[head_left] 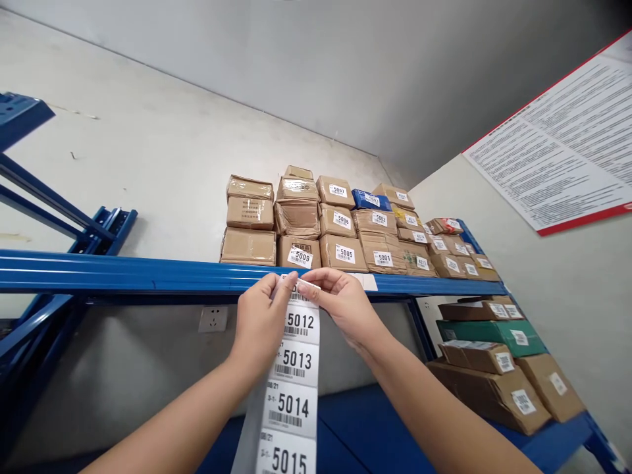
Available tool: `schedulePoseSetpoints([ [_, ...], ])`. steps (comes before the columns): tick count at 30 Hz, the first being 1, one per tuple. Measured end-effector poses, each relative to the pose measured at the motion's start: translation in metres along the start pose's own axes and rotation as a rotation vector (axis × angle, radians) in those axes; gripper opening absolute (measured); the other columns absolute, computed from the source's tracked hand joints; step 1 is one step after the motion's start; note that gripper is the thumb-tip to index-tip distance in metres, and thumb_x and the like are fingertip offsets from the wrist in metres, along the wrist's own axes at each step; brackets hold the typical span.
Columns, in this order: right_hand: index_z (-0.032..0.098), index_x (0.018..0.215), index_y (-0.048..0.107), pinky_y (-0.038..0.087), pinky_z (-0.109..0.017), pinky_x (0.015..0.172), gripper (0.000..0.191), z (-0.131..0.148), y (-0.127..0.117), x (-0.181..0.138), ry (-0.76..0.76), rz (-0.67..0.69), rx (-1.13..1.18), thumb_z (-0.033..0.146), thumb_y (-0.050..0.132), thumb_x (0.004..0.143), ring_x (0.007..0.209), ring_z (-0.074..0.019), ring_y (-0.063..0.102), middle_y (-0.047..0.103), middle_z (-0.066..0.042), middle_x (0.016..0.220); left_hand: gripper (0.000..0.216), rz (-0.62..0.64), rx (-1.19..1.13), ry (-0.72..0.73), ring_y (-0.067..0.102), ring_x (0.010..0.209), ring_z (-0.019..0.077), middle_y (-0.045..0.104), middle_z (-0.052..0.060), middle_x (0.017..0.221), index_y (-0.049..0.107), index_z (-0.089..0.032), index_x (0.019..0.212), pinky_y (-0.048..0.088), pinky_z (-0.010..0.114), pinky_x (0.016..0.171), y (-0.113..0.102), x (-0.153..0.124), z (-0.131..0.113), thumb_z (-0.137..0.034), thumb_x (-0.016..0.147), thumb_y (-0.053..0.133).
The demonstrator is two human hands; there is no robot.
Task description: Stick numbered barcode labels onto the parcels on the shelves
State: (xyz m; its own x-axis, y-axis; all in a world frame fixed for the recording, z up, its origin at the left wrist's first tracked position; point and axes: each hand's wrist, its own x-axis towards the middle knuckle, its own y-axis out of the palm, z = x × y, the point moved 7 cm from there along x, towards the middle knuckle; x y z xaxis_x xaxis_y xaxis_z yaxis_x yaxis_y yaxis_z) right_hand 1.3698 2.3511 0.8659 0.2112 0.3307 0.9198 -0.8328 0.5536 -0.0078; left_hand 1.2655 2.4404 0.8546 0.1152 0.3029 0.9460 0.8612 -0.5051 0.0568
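Observation:
A strip of white barcode labels hangs down in front of me, printed with numbers such as 5012, 5013 and 5014. My left hand pinches its upper left edge between thumb and finger. At the top right of the strip, the thumb and fingers of my right hand close on a label that looks partly lifted. Its number is mostly hidden by my fingers. Just behind my hands runs the blue shelf beam. Above it stands a cardboard box labelled 5009, beside unlabelled boxes stacked on the left.
More labelled boxes fill the shelf toward the right. Lower right, a second shelf holds brown cartons and a green box. A blue rack upright stands left. A wall socket and a printed poster are on the walls.

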Motion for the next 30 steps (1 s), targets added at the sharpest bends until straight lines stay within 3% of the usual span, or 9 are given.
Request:
schedulePoseSetpoints([
  [1, 0.018, 0.074, 0.068, 0.050, -0.027, 0.068, 0.031, -0.001, 0.000, -0.001, -0.008, -0.036, 0.013, 0.034, 0.084, 0.054, 0.067, -0.0113, 0.060, 0.068, -0.001, 0.072, 0.051, 0.001, -0.015, 0.001, 0.027, 0.051, 0.0084, 0.030, -0.005, 0.052, 0.033, -0.018, 0.054, 0.021, 0.022, 0.046, 0.001, 0.000, -0.001, -0.057, 0.079, 0.053],
  [4, 0.018, 0.075, 0.069, 0.049, -0.026, 0.067, 0.033, 0.001, -0.004, -0.001, -0.044, -0.135, 0.078, 0.036, 0.085, 0.051, 0.067, -0.0111, 0.059, 0.068, -0.001, 0.071, 0.038, 0.125, -0.143, -0.022, 0.042, 0.057, 0.0098, 0.051, -0.003, 0.062, 0.052, -0.017, 0.066, 0.032, 0.021, 0.051, 0.009, 0.002, 0.000, -0.053, 0.074, 0.061],
  [11, 0.013, 0.071, 0.070, 0.051, -0.022, 0.068, 0.042, -0.004, -0.002, 0.009, 0.255, 0.055, 0.154, 0.034, 0.089, 0.040, 0.067, -0.0085, 0.061, 0.068, 0.000, 0.070, 0.025, 0.276, -0.122, 0.051, 0.049, 0.065, 0.0108, 0.060, 0.000, 0.071, 0.065, -0.017, 0.081, 0.038, 0.022, 0.059, 0.013, 0.011, 0.001, -0.040, 0.080, 0.057],
  [14, 0.012, 0.074, 0.069, 0.051, -0.022, 0.069, 0.048, 0.001, -0.006, 0.015, 0.260, 0.057, 0.108, 0.030, 0.091, 0.034, 0.068, -0.0092, 0.062, 0.068, -0.001, 0.072, 0.024, 0.332, -0.247, -0.070, 0.054, 0.066, 0.0116, 0.065, 0.003, 0.077, 0.066, -0.017, 0.090, 0.041, 0.021, 0.058, 0.017, 0.011, 0.002, -0.036, 0.077, 0.061],
  [17, 0.013, 0.074, 0.067, 0.051, -0.025, 0.068, 0.049, 0.007, -0.003, 0.019, 0.220, 0.071, 0.032, 0.031, 0.090, 0.035, 0.066, -0.0097, 0.062, 0.068, -0.001, 0.072, 0.027, 0.267, -0.290, -0.184, 0.048, 0.053, 0.0090, 0.061, 0.002, 0.066, 0.064, -0.015, 0.079, 0.035, 0.019, 0.048, 0.014, 0.012, 0.007, -0.042, 0.073, 0.066],
  [21, 0.014, 0.072, 0.066, 0.050, -0.027, 0.068, 0.042, 0.008, 0.004, 0.018, 0.152, 0.057, 0.007, 0.032, 0.088, 0.041, 0.066, -0.0097, 0.060, 0.067, 0.000, 0.071, 0.045, 0.080, -0.097, -0.081, 0.031, 0.045, 0.0053, 0.039, -0.005, 0.051, 0.042, -0.016, 0.057, 0.023, 0.018, 0.042, -0.002, 0.016, 0.010, -0.053, 0.074, 0.062],
  [24, 0.016, 0.071, 0.067, 0.048, -0.027, 0.066, 0.031, 0.010, 0.007, 0.021, 0.037, 0.020, -0.044, 0.031, 0.084, 0.049, 0.065, -0.0099, 0.058, 0.066, 0.000, 0.071, 0.051, 0.044, -0.081, -0.078, 0.032, 0.045, 0.0057, 0.037, -0.006, 0.050, 0.036, -0.018, 0.056, 0.024, 0.018, 0.041, -0.007, 0.018, 0.013, -0.058, 0.070, 0.063],
  [27, 0.017, 0.072, 0.067, 0.047, -0.029, 0.067, 0.019, 0.030, 0.001, 0.041, -0.233, -0.050, -0.206, 0.029, 0.076, 0.061, 0.067, -0.0118, 0.057, 0.066, -0.002, 0.073, 0.037, 0.183, -0.108, -0.145, 0.049, 0.051, 0.0105, 0.056, -0.001, 0.060, 0.052, -0.018, 0.069, 0.036, 0.021, 0.046, 0.000, 0.016, 0.016, -0.051, 0.067, 0.069],
  [30, 0.017, 0.081, 0.066, 0.046, -0.028, 0.066, 0.011, 0.063, -0.012, 0.077, -0.523, -0.210, -0.427, 0.026, 0.066, 0.075, 0.068, -0.0130, 0.057, 0.066, -0.003, 0.078, 0.031, 0.269, -0.033, -0.159, 0.057, 0.056, 0.0145, 0.062, 0.002, 0.065, 0.057, -0.017, 0.071, 0.041, 0.024, 0.050, 0.003, 0.008, 0.019, -0.046, 0.069, 0.067],
])
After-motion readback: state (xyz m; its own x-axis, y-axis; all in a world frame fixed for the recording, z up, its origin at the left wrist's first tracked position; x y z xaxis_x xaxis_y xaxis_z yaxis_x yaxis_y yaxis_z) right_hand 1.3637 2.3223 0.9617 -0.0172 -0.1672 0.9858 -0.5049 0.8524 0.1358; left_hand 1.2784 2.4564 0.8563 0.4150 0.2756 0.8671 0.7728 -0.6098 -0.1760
